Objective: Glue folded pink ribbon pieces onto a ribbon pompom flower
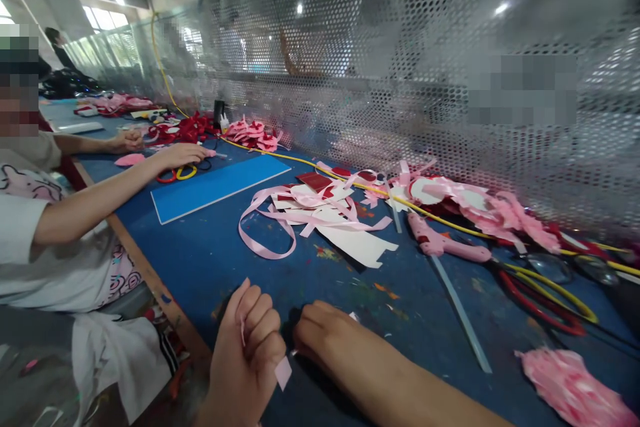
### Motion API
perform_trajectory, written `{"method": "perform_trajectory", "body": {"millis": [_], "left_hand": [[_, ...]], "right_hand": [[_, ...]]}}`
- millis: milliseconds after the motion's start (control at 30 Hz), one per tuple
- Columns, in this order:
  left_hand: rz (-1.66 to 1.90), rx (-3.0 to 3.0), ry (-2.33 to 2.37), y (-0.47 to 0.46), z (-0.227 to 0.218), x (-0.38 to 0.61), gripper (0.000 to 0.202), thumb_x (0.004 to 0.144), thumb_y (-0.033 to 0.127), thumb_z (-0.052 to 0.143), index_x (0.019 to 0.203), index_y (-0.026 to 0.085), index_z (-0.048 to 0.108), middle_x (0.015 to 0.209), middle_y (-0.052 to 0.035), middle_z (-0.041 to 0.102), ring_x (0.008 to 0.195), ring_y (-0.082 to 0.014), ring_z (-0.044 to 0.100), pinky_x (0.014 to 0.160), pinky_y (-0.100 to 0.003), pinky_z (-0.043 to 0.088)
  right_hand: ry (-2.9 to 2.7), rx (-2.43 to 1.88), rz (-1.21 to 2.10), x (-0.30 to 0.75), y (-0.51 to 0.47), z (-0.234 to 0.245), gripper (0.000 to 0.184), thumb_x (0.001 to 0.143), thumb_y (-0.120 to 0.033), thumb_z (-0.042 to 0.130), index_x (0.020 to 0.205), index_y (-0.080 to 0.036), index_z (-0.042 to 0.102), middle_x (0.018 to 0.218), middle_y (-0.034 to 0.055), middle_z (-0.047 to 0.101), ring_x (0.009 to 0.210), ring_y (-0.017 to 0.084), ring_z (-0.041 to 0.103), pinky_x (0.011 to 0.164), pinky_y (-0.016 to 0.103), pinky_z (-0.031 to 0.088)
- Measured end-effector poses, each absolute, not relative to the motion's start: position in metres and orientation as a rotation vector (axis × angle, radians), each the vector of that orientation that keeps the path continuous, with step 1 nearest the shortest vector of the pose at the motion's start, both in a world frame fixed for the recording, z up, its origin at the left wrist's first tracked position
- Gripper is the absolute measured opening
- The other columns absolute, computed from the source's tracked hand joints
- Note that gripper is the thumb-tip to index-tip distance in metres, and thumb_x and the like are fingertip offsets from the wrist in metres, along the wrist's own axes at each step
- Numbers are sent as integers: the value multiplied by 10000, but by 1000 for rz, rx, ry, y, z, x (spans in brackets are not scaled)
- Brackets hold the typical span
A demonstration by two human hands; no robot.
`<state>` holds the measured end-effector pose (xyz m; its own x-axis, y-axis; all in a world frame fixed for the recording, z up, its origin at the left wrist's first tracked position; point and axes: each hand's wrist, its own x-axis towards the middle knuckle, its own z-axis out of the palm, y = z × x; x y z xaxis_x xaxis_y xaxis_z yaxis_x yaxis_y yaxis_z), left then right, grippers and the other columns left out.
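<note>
My left hand (253,347) is closed in a loose fist above the near edge of the table. The end of a short pale pink ribbon (283,373) sticks out below its little finger. Just to the right, my right hand (327,333) lies low over the blue tabletop, back upward, with its fingers curled under; what they pinch is hidden. Beyond both hands, a loop of pink ribbon (267,253) and white card pieces (353,240) lie in a loose pile. A pink glue gun (445,243) with a long clear glue stick (460,313) rests to the right.
Red-and-yellow scissors (545,300) and a pink ruffled piece (575,387) lie at right. A blue board (220,187) lies further left, beside a co-worker's hand (185,155). A yellow cable (425,210) runs along a perforated metal screen (350,67) at the back.
</note>
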<state>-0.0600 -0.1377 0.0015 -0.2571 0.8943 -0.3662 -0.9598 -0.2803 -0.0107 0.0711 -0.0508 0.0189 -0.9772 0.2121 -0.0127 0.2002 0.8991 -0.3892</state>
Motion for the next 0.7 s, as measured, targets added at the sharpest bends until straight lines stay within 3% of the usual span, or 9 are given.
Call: {"method": "perform_trajectory", "body": {"millis": [167, 333, 500, 700], "left_hand": [[1769, -402, 227, -139, 9, -40, 495, 965, 324, 208, 489, 198, 258, 430, 88, 148, 329, -59, 65, 265, -166, 102], [1665, -308, 327, -133, 7, -10, 490, 966, 310, 184, 490, 200, 225, 414, 77, 172, 304, -59, 84, 246, -162, 113], [1647, -280, 468, -126, -1, 2, 466, 944, 290, 333, 494, 193, 256, 420, 73, 196, 298, -55, 190, 261, -143, 206], [1738, -342, 579, -122, 1, 21, 348, 927, 243, 392, 588, 189, 443, 515, 38, 421, 454, -75, 480, 473, -149, 445]], "right_hand": [[-2648, -768, 807, 112, -30, 25, 168, 925, -198, 411, 794, -194, 517, 806, 7, 571, 718, 124, 538, 663, 224, 424], [-2732, -690, 742, 129, -33, 11, 129, 888, -122, 461, 840, -198, 553, 1091, 47, 547, 1025, 160, 505, 894, 293, 391], [-2796, -730, 583, 126, -44, -1, 182, 892, -68, 409, 852, -175, 551, 855, 34, 579, 784, 160, 520, 716, 284, 437], [-2374, -586, 542, 135, -70, 4, 122, 923, -162, 420, 894, -199, 533, 830, 14, 611, 765, 133, 541, 705, 241, 444]]}}
